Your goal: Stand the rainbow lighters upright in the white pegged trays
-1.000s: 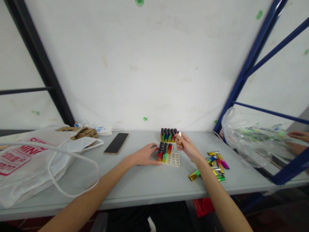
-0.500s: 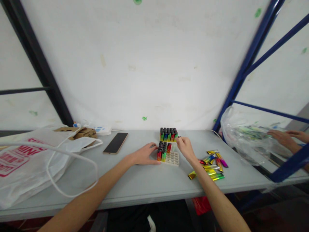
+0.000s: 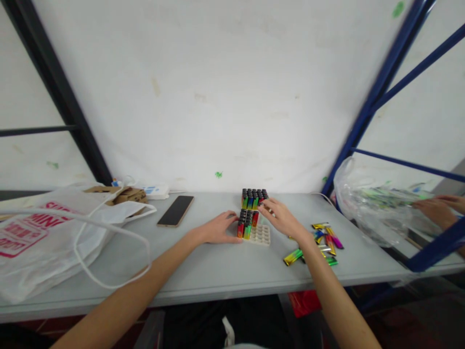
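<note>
Upright lighters [image 3: 244, 226] with black tops and red, green and yellow bodies fill the left part of a pale gridded tray [image 3: 262, 235]; the sockets at its front right hold nothing. My left hand [image 3: 220, 228] lies against the tray's left side, thumb and fingers spread apart around its corner. Over the tray's far right side is my right hand [image 3: 279, 215], fingers bent and drawn together beside the lighters. What sits between those fingertips is too small to make out. Directly behind stands a second block of upright lighters [image 3: 254, 198], fully packed.
Loose shiny lighters [image 3: 330, 240] lie right of the tray, partly behind my right forearm. A phone [image 3: 176, 211], a white plastic bag [image 3: 54, 232] and a looping white cable [image 3: 109, 225] are at left. Another person's hands [image 3: 438, 211] work beyond the blue frame [image 3: 358, 121], near a clear bag [image 3: 363, 203].
My right hand has shifted slightly left and turned from a fist to bent fingers over the tray's far right side. My left hand stays against the tray.
</note>
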Demonstrator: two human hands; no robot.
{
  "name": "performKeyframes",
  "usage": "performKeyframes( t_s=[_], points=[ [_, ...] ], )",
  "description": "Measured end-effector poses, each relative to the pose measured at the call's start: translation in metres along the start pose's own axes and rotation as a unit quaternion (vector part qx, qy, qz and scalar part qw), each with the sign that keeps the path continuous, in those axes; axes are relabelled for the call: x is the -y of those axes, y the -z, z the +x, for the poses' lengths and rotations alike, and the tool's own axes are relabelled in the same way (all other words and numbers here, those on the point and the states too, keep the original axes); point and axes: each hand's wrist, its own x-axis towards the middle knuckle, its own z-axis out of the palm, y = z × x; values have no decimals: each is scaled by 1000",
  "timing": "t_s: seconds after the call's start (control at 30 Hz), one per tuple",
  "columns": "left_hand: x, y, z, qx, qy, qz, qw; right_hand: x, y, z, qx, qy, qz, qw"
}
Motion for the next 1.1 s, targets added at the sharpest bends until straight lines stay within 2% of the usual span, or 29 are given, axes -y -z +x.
performKeyframes(
  t_s=[0.1,0.2,0.3,0.53,0.73,0.8,0.9,1.0,1.1],
  points=[
    [1,0,-1,-9,-4,-2,1000,3,5,-1,23,1,-55,998],
    [2,-1,-1,-10,0,-1,1000,3,4,-1,98,-31,-38,994],
    [3,-2,0,-11,3,0,1000,2,-1,-1,138,-43,-3,990],
    [1,-2,0,-9,0,-5,1000,5,-9,0,185,-57,-11,981],
    [0,0,0,-3,1,5,1000,7,-15,2,163,-108,-148,969],
    [0,0,0,-6,2,-1,1000,1,-7,1,185,-108,-122,969],
    [1,0,0,-5,3,-8,1000,-16,18,-8,192,-118,-64,972],
    [1,0,1,4,8,0,1000,-40,45,-22,171,-165,-86,967],
    [1,1,0,7,7,2,1000,-63,60,-38,211,-244,-111,940]
  ],
)
